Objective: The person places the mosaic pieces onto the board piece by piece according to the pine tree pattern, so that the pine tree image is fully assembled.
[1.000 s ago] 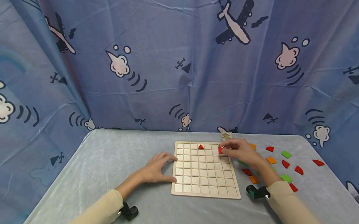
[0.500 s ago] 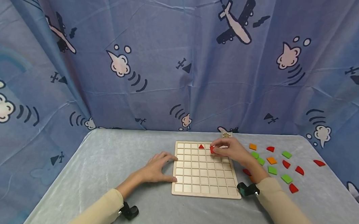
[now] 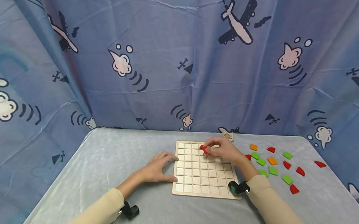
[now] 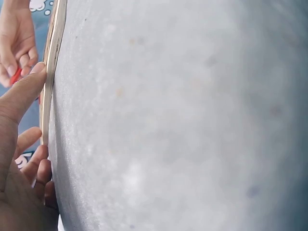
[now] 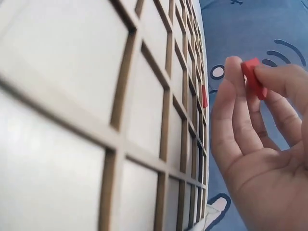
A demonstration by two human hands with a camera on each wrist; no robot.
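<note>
1. The right hand [image 3: 221,148] is pinching a small red piece [image 5: 254,79] between thumb and fingertip, with the gap no wider than the piece's thickness.
2. The red piece is hanging over the far part of the wooden board [image 3: 204,172], near the red triangle [image 3: 201,147] in the far row. In the right wrist view it is showing apart from the board's face. The fingers are covering part of it, so I cannot tell its full outline.
3. The piece is looking light and stiff, perhaps wood or plastic; its smooth faces may be a little slippery, but breaking is seeming unlikely. Gripping opposite edges would probably be leaving its underside free for setting down flat.
4. The left hand [image 3: 156,168] is spreading wide, holding no piece; its thumb and a finger are touching the board's left edge. The board is looking rigid and fairly light, so its rim is serving as the best hold against sliding.
5. Raised strips are dividing the board into squares, and a tilted piece could be catching on them. The red triangle is crowding the fingertips on the left, while the nearer rows are offering more room.
6. Green pieces [image 3: 273,171], orange pieces [image 3: 272,161] and red wedges [image 3: 300,171] are lying scattered on the table [image 3: 129,145] to the right, some near the right forearm.
</note>
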